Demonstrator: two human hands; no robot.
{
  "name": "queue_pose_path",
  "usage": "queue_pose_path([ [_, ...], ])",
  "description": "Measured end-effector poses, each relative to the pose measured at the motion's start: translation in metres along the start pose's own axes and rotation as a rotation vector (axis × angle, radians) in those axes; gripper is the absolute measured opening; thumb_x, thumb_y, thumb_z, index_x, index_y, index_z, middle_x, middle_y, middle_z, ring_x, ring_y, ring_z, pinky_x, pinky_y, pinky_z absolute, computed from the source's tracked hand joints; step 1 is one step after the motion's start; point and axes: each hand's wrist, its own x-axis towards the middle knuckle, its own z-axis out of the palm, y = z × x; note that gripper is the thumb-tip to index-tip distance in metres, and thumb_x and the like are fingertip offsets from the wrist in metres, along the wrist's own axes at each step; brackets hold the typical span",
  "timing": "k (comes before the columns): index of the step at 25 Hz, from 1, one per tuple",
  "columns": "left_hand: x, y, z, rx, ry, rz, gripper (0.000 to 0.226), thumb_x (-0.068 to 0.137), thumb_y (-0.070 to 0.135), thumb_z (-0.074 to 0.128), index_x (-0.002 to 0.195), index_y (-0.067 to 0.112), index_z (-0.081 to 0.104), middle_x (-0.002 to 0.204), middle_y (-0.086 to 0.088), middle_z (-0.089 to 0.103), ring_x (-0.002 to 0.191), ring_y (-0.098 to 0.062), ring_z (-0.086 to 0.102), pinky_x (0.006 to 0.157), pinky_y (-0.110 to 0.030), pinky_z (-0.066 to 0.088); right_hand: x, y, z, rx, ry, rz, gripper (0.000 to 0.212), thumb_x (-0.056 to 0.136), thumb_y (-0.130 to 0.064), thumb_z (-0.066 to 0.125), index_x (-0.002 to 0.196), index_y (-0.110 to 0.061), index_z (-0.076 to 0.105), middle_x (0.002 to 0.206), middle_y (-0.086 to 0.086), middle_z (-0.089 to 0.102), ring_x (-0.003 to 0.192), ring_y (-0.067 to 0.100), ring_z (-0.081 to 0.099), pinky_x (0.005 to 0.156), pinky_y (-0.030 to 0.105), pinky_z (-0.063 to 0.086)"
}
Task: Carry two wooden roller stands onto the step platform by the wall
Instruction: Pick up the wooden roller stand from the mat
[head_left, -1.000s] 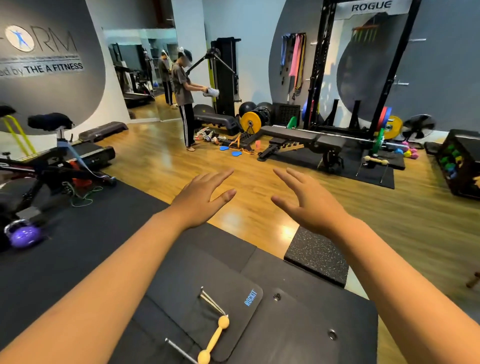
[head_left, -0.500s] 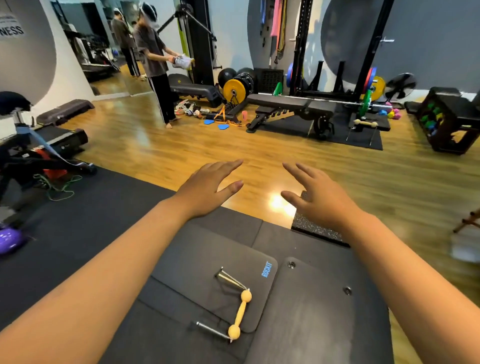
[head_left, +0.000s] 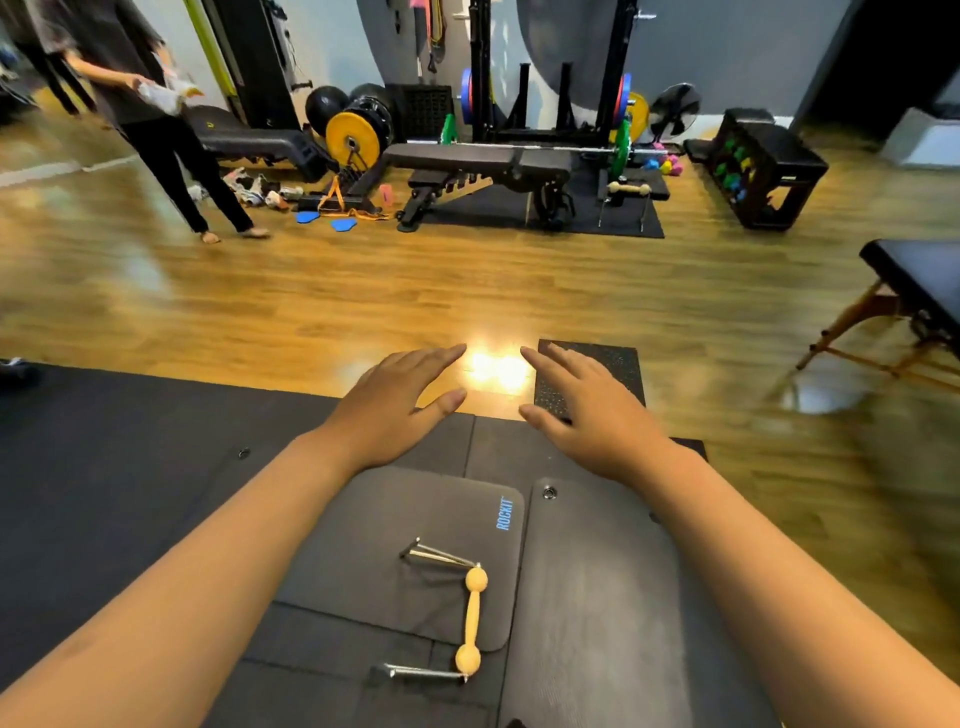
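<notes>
Both arms are stretched out in front, palms down. The left hand (head_left: 387, 410) has its fingers straight and close together, thumb angled out, gripping nothing. The right hand (head_left: 589, 415) mirrors it, fingers straight and slightly fanned, holding nothing either. A bright glare on the wooden floor (head_left: 363, 291) sits right between the two sets of fingertips.

Down below the forearms, one wooden roller stand (head_left: 470, 616) lies on its side on a dark mat marked ROCKIT (head_left: 415, 514), its metal legs pointing left, well apart from both hands. A second wooden roller stand (head_left: 627, 189) stands upright far across the room, on the black mat just in front of the squat rack (head_left: 545, 67), beside the adjustable bench (head_left: 478, 161).

A speckled rubber tile (head_left: 608, 364) lies under the right fingertips. At top left another person (head_left: 156, 114) stands holding something pale. A padded table (head_left: 914, 275) pokes in at the right edge.
</notes>
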Motion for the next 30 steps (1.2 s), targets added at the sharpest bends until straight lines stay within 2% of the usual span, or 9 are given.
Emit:
queue_pose_path([
  [8, 0.049, -0.067, 0.008, 0.056, -0.125, 0.012, 0.061, 0.104, 0.058, 0.044, 0.162, 0.040, 0.031, 0.163, 0.011, 0.042, 0.149, -0.016, 0.035, 0.117, -0.038, 0.030, 0.044, 0.014, 0.071, 0.103, -0.029, 0.123, 0.070, 0.104, -0.058, 0.047, 0.165, -0.039, 0.021, 0.173, 0.003, 0.023, 0.160, 0.025, 0.014, 0.125, 0.043, 0.019],
  [13, 0.085, -0.120, 0.031, 0.033, -0.244, 0.064, 0.063, 0.104, 0.059, 0.043, 0.162, 0.039, 0.030, 0.163, 0.009, 0.043, 0.148, -0.019, 0.037, 0.120, -0.045, 0.031, 0.064, 0.008, 0.115, 0.041, -0.074, 0.198, 0.071, 0.103, -0.060, 0.044, 0.166, -0.038, 0.020, 0.172, 0.006, 0.025, 0.159, 0.028, 0.016, 0.125, 0.044, 0.021],
  [19, 0.105, -0.222, 0.087, 0.043, -0.369, 0.185, 0.063, 0.104, 0.054, 0.050, 0.161, 0.033, 0.034, 0.161, 0.005, 0.046, 0.147, -0.022, 0.040, 0.115, -0.044, 0.031, 0.089, -0.019, 0.211, -0.065, -0.180, 0.343, 0.071, 0.104, -0.058, 0.044, 0.166, -0.036, 0.019, 0.172, 0.008, 0.026, 0.159, 0.030, 0.014, 0.125, 0.048, 0.023],
  [23, 0.110, -0.285, 0.137, 0.054, -0.491, 0.215, 0.064, 0.104, 0.052, 0.051, 0.162, 0.031, 0.034, 0.159, 0.001, 0.048, 0.144, -0.025, 0.043, 0.114, -0.044, 0.034, 0.099, -0.037, 0.295, 0.026, -0.241, 0.476, 0.068, 0.104, -0.062, 0.036, 0.166, -0.039, 0.018, 0.174, 0.007, 0.019, 0.161, 0.027, 0.005, 0.127, 0.051, 0.014],
  [27, 0.123, -0.319, 0.212, 0.036, -0.514, 0.262, 0.063, 0.104, 0.052, 0.051, 0.161, 0.028, 0.038, 0.158, 0.000, 0.050, 0.144, -0.027, 0.044, 0.114, -0.046, 0.036, 0.091, -0.018, 0.374, 0.044, -0.232, 0.556, 0.075, 0.098, -0.073, 0.019, 0.165, -0.041, 0.018, 0.174, 0.006, 0.019, 0.161, 0.027, 0.004, 0.127, 0.058, 0.011],
  [30, 0.128, -0.340, 0.301, 0.158, -0.626, 0.421, 0.064, 0.104, 0.053, 0.048, 0.161, 0.027, 0.037, 0.158, -0.002, 0.050, 0.141, -0.027, 0.048, 0.114, -0.043, 0.036, 0.079, 0.012, 0.456, 0.045, -0.236, 0.621, 0.077, 0.096, -0.074, 0.014, 0.165, -0.040, 0.019, 0.174, 0.008, 0.020, 0.161, 0.028, 0.004, 0.126, 0.060, 0.010],
])
